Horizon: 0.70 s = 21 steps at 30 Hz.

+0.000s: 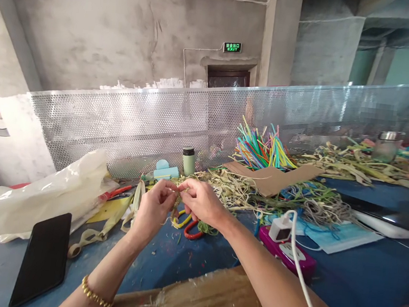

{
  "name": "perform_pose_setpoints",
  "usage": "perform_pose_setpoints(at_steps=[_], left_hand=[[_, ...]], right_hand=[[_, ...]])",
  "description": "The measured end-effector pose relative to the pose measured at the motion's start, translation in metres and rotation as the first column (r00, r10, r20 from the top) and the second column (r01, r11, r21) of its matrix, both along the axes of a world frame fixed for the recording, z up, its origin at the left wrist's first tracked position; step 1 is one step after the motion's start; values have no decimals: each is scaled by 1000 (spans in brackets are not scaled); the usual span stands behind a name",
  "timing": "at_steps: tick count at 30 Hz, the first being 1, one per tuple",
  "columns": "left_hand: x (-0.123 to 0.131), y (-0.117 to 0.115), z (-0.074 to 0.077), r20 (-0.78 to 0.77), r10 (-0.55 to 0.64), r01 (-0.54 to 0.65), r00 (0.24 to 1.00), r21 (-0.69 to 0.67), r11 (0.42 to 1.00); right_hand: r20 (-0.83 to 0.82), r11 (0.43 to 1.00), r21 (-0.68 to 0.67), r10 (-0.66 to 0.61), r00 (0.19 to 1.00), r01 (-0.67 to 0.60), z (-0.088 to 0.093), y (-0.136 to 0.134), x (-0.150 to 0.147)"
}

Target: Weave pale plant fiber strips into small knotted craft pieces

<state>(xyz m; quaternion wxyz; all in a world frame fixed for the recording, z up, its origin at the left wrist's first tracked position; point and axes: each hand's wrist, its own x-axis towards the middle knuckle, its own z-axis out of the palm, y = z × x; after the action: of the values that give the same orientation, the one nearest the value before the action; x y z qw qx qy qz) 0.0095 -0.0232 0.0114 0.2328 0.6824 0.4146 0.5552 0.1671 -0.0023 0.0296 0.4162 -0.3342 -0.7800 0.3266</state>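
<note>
My left hand [154, 208] and my right hand [202, 201] meet above the blue table [360, 279], fingers pinched together on a small piece of pale dried leaf strip [178, 195] between them. A gold bead bracelet [95, 295] is on my left wrist. Under the hands lie scissors with red and yellow handles [187, 224] and a bit of green string. A heap of dried leaf strips [230, 186] lies just behind the hands.
A black phone [43, 258] and a crumpled plastic bag [41, 194] lie at left. A purple power strip [285, 251] with a white charger and cable sits at right. Coloured straws [260, 150], cardboard, a green flask [189, 160] and a perforated metal screen [119, 124] stand behind. A taped cardboard box [202, 301] is nearest me.
</note>
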Motion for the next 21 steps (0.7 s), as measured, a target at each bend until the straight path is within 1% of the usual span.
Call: perform_pose_setpoints(at_steps=[4,10,12,17,21], left_hand=[[1,-2,2,30,-40,40,999,2,999],[3,-5,5,21,-60,60,998,-9,998],[3,-5,5,37,-64,65,997,-14,998],[1,-2,2,56,-57,58,997,-11,998],[0,-1,2,57,-67,68,996,-16,998]], right_hand=[[28,999,53,-15,999,14,1,0,1],[76,993,115,-45,996,36,3,0,4],[72,993,114,-40,997,32,3,0,5],[39,996,82,19,999,-22,3,0,6],[38,996,85,7,999,-10,2,1,6]])
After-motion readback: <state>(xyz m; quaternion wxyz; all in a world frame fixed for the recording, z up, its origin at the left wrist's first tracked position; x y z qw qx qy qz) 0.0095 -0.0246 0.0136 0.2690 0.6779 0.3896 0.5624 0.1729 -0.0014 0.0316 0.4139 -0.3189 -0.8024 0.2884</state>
